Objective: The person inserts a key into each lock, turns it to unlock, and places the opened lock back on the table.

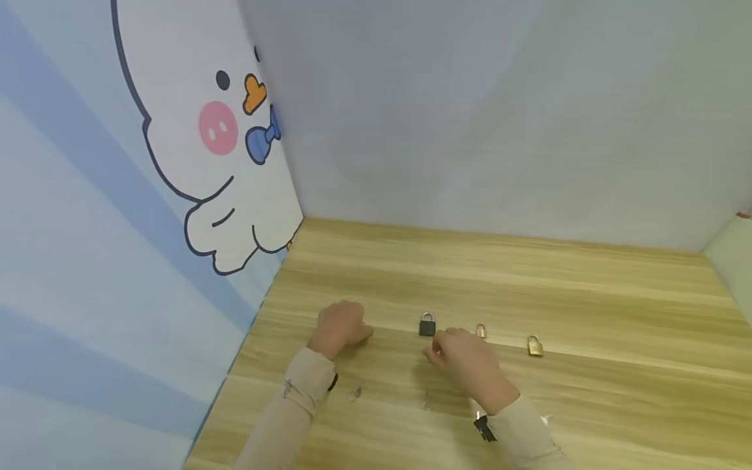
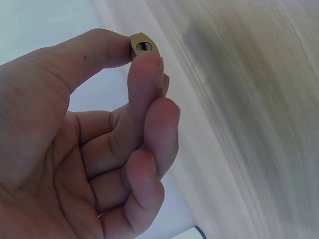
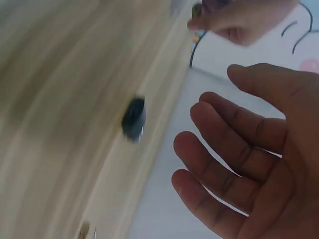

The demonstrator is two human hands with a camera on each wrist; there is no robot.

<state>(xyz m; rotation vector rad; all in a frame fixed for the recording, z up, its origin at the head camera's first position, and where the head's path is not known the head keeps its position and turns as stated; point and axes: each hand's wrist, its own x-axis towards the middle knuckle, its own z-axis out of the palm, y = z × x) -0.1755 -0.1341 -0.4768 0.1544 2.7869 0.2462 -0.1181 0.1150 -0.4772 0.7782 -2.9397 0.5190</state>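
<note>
Between thumb and forefinger, my left hand (image 1: 342, 326) pinches a small brass padlock (image 2: 143, 47); its keyhole end shows in the left wrist view, while the fingers hide most of the body. My right hand (image 1: 470, 367) hovers with loosely bent fingers (image 3: 219, 124) and nothing in them. Just beyond it stands a black padlock (image 1: 427, 328) with a silver shackle. To the right are a small padlock (image 1: 481, 331) and a larger brass padlock (image 1: 535, 347), all with their shackles pointing away from me.
On the near side of the wooden table (image 1: 617, 307) lie a small key-like piece (image 1: 356, 393) and another thin one (image 1: 425, 402). A shiny scrap (image 1: 546, 419) shows beside the right sleeve. A cartoon-printed wall (image 1: 176, 163) borders the left, a plain grey wall (image 1: 482, 117) the back.
</note>
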